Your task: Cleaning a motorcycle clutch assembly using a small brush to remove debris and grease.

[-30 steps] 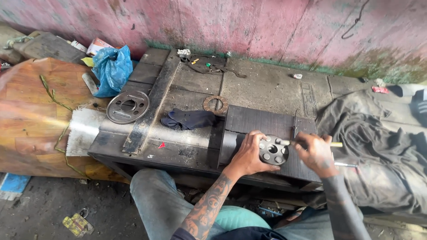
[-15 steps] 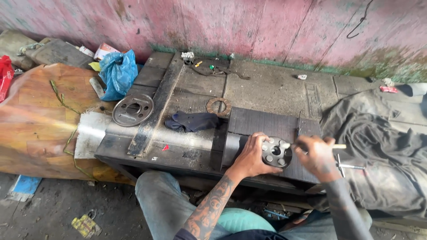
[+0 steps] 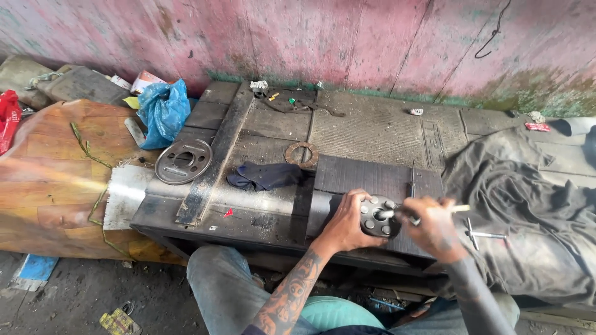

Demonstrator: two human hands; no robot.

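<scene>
Now, on the dark workbench:
Round metal part: one, dark, with a ring of small round holes, up on its edge near the front of the workbench, flat face turned up toward the camera.
Left hand: curled around the left side of the round metal part, holding it tight.
Right hand: closed around one thin tool, just right of the round metal part.
Thin tool: long way goes left to right, pale end sticking out to the right, metal tip touching the middle of the round metal part.
Which way: round metal part just left of the right hand, between both hands; left hand closer, already on it.
Flat metal disc: one, grey, with holes, at the left end of the workbench, far from both hands.
Rusty ring: one, in the middle of the workbench, behind the left hand.
Dark cloth: one small bundle, just left of the rusty ring.
Blue plastic bag: one, off the left end of the workbench.
Big grey cloth: one, over the right end of the workbench.
Small T-shaped tool: one, on the big grey cloth, just right of the right hand.
</scene>
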